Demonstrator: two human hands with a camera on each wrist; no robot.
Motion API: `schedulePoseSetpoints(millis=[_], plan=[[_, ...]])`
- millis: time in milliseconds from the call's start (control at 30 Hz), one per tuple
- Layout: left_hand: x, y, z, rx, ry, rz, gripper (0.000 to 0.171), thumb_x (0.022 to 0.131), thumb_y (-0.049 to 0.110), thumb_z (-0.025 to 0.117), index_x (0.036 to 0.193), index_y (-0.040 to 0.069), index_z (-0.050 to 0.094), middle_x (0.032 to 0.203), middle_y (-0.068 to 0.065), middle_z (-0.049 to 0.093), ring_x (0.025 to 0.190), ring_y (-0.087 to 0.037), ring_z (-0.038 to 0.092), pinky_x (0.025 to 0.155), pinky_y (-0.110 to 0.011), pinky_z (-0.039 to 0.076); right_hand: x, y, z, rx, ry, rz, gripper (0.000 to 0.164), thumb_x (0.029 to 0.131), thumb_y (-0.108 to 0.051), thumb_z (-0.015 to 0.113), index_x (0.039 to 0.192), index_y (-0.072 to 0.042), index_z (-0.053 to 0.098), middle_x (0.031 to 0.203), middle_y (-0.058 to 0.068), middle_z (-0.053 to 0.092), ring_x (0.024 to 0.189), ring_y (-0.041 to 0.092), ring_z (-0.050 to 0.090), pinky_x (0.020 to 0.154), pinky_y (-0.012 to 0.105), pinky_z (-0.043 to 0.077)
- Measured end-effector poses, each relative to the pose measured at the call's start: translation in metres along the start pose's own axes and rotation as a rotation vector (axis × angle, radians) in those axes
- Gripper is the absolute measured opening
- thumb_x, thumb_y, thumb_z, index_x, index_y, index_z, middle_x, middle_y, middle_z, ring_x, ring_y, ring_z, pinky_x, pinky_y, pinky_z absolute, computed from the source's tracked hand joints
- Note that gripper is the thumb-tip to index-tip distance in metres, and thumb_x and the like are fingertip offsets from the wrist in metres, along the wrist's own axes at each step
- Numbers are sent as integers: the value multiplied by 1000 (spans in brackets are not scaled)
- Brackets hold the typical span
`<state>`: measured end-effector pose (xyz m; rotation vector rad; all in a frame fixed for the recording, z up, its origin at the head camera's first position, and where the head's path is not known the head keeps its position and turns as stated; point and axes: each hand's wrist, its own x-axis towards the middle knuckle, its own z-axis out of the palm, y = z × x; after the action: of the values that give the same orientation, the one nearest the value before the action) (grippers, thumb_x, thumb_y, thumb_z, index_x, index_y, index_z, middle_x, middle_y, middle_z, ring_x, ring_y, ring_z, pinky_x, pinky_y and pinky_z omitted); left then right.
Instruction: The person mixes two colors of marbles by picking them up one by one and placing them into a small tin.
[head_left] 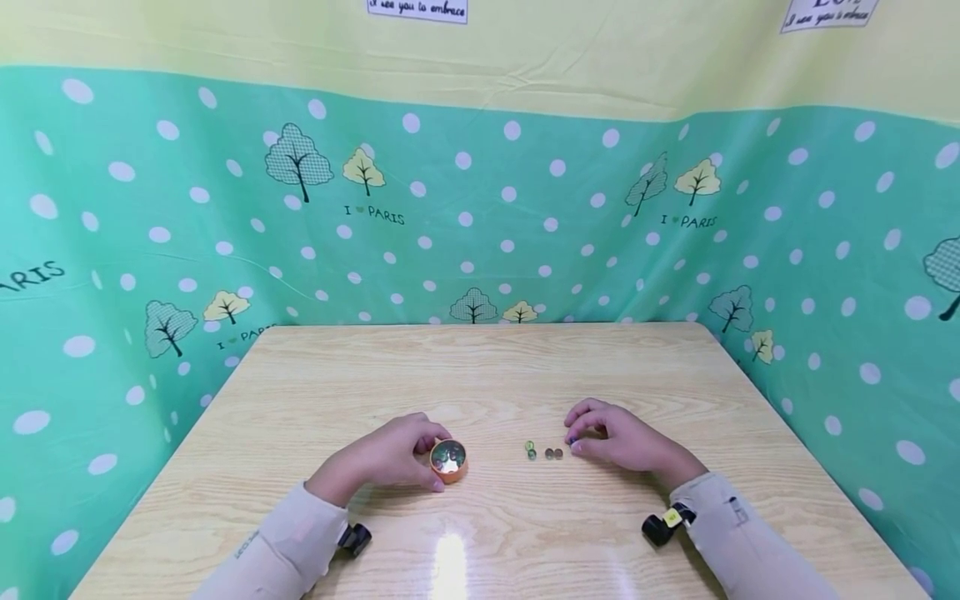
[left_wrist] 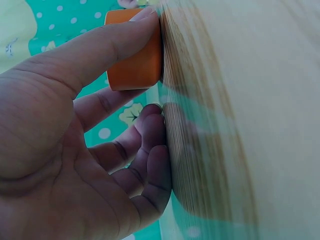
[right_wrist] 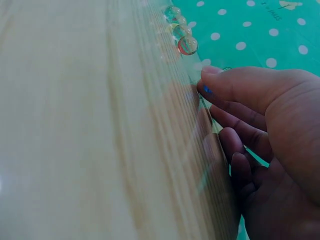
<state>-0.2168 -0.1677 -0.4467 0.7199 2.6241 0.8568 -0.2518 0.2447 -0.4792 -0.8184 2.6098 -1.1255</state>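
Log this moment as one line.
left hand: holds orange round container | right hand: pinches mostly hidden blue-tinted marble | four clear marbles: on wood-grain table, between hands

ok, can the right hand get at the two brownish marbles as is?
Probably yes: the right hand is close beside the brownish marbles, with nothing visible between. It's pinching a small blue thing, though, so it would likely need to free its grip first.
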Motion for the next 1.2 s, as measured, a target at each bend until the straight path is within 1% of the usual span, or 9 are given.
schedulePoseSetpoints(millis=[267, 700, 800, 933, 1100, 1200], plan=[[0, 0, 0, -5, -2, 0, 56, 73, 35, 95, 122, 23, 71, 103, 1, 57, 95, -21, 52, 82, -39, 43, 0, -3, 0, 11, 10, 4, 6, 95, -26, 77, 101, -26, 77, 127, -2, 61, 120, 21, 54, 101, 32, 44], [1, 0, 0, -8, 1, -3, 57, 73, 35, 96, 122, 22, 71, 104, 1, 58, 95, -20, 52, 83, -39, 43, 1, -1, 1, 6, 24, 20, 8, 94, -26, 78, 103, -28, 77, 125, -5, 63, 116, 18, 56, 97, 31, 45], [1, 0, 0, -5, 4, -4, 58, 73, 35, 96, 123, 22, 71, 105, 0, 58, 95, -20, 53, 83, -39, 44, 3, -1, 1, -4, 36, 14, 9, 95, -25, 77, 104, -26, 77, 123, -5, 64, 114, 16, 57, 95, 30, 46], [1, 0, -1, 4, 2, 0, 57, 73, 34, 95, 123, 22, 70, 104, 0, 58, 94, -21, 52, 81, -39, 43, 5, 1, 2, -22, 56, -20, 9, 95, -23, 77, 104, -23, 77, 120, -5, 67, 110, 14, 60, 91, 27, 48], [1, 0, -1, 0, -1, 10, 56, 73, 34, 95, 122, 23, 71, 103, 1, 58, 94, -21, 52, 80, -38, 43, 7, 3, 3, -20, 84, -31, 9, 93, -21, 79, 102, -23, 77, 113, -6, 70, 105, 13, 63, 87, 25, 50], [1, -1, -1, 0, -1, 13, 57, 73, 35, 96, 123, 23, 71, 103, 1, 58, 94, -21, 52, 80, -38, 43, 8, 2, 3, -15, 98, -38, 9, 93, -21, 80, 101, -22, 78, 111, -6, 70, 104, 15, 63, 86, 27, 51]])
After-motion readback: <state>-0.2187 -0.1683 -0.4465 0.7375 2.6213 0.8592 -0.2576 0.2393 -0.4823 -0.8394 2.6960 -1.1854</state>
